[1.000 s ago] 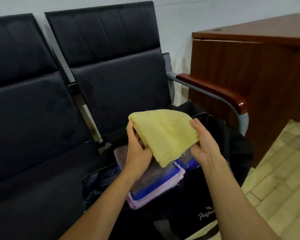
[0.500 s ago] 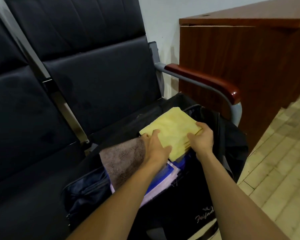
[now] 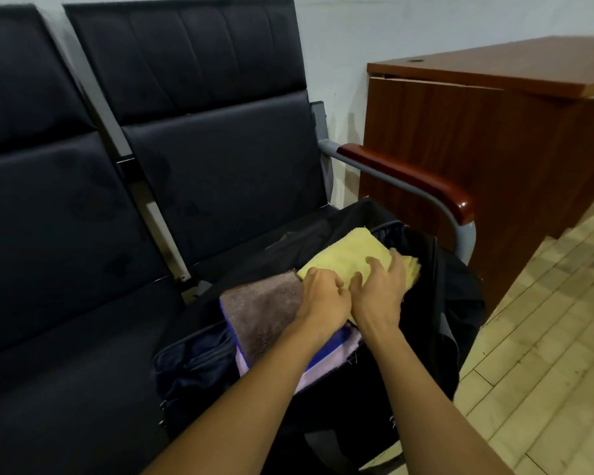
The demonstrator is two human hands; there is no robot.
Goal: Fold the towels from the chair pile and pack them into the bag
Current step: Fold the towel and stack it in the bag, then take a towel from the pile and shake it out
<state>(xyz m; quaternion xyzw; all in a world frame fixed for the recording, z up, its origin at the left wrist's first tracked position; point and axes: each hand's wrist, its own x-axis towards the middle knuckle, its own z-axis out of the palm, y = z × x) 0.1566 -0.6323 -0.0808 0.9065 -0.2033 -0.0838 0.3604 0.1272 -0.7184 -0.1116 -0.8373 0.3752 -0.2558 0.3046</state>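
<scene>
A folded yellow towel (image 3: 348, 252) lies on top of the stack inside the open black bag (image 3: 450, 303), which stands on the right chair seat. My right hand (image 3: 381, 289) presses down on the towel with spread fingers. My left hand (image 3: 323, 296) sits at the towel's near left edge with its fingers curled on the fabric. Beside the yellow towel lies a brown towel (image 3: 261, 310), and blue and lilac towels (image 3: 323, 365) show under my forearms.
Black padded chairs (image 3: 66, 262) run along the white wall. A wooden-capped metal armrest (image 3: 408, 176) curves just right of the bag. Further right stands a brown wooden desk (image 3: 477, 138), over a pale tiled floor (image 3: 546, 354).
The yellow towel went from held up in both hands down onto the stack in the bag. My right hand moved from its right edge onto its top, close to my left hand.
</scene>
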